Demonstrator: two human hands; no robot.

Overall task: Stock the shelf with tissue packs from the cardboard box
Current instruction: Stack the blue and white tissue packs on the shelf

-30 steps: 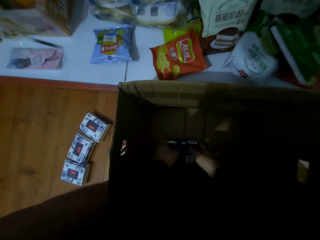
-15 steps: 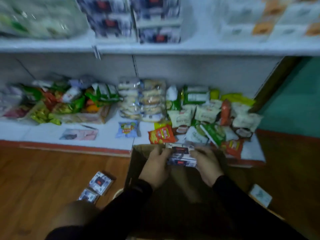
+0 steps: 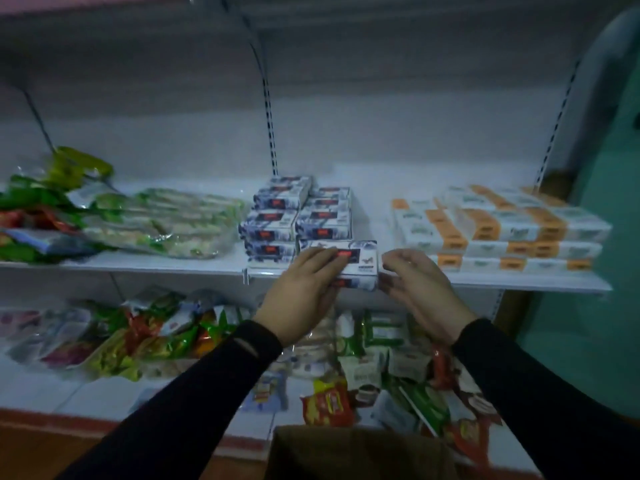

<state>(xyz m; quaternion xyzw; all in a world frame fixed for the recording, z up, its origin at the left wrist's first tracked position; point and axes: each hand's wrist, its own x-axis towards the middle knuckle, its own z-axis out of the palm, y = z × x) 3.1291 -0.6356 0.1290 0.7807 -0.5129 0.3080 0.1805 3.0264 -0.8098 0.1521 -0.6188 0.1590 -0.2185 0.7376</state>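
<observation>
Dim shop aisle, white metal shelf (image 3: 166, 266) w/ tissue packs (image 3: 298, 216), snacks below.

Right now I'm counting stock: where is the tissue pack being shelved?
Head view, centre: the tissue pack sits between left hand and right hand at the shelf edge, before the stacked tissue packs.

Tissue packs (image 3: 298, 216) on shelf: white with dark blue print, red label at centre. Same pattern on pack (image 3: 356, 263) held between hands. Shelf (image 3: 156, 263): white, back panel pale grey. Right stack of packs (image 3: 498, 226): white with orange bands. Left bags (image 3: 162, 223): clear plastic, green and white. Far-left bags (image 3: 38, 209): green, red, yellow-green. Lower shelf snack bags (image 3: 152, 334): mixed green, red, orange, white. Sleeves (image 3: 194, 403): black. Cardboard box (image 3: 360, 452): brown. Floor (image 3: 38, 448): brown wood, red strip along shelf base. Right wall (image 3: 609, 188): teal.
</observation>
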